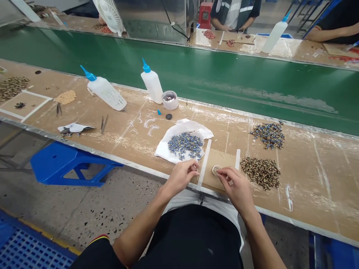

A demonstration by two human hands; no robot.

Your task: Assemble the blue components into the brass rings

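My left hand is closed, thumb and fingertips pinched together at the near edge of a white cloth or paper sheet. Whatever it pinches is too small to make out. Several small blue-and-brass parts are heaped on that sheet. With thumb and fingers, my right hand grips the right edge of a small white ring, over a brown cardboard piece between two white strips. Just right of my right hand lies a pile of brass-coloured pieces; behind it is another blue-and-brass heap.
Two white bottles with blue nozzles and a tape roll stand along the table's far side. Tweezers lie at left. Beyond runs a green conveyor belt; a person works across it. A blue stool is below.
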